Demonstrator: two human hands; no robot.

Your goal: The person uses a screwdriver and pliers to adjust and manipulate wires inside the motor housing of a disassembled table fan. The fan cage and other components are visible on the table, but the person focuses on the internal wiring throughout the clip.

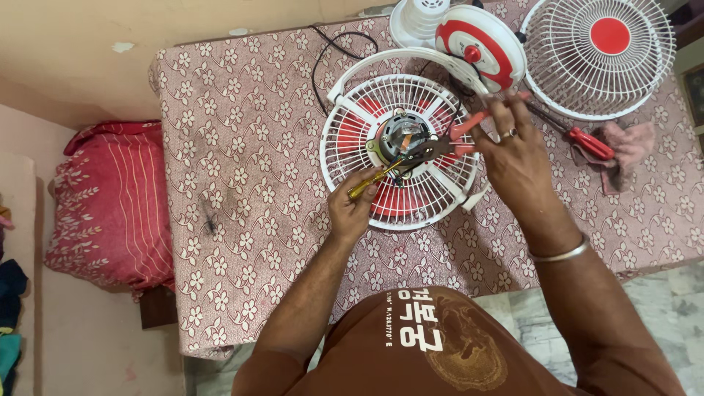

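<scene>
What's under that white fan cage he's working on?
Through the white fan cage red blades show, with the grey motor at the centre. It lies on the flowered tablecloth. Whatever sits beneath the blades is covered.

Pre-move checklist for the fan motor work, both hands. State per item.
1. Left hand grips the yellow-handled screwdriver, tip aimed at the grey metal motor: ok.
2. Right hand holds the red-handled pliers, nose at the motor: ok.
3. Pliers nose actually clamped on a part: cannot tell.
4. White wire rear fan guard lies flat on the floral tablecloth: ok.
5. Black power cord unplugged: cannot tell, its end is out of view.
6. Front white grille with red centre set aside, apart from the hands: ok.
</scene>
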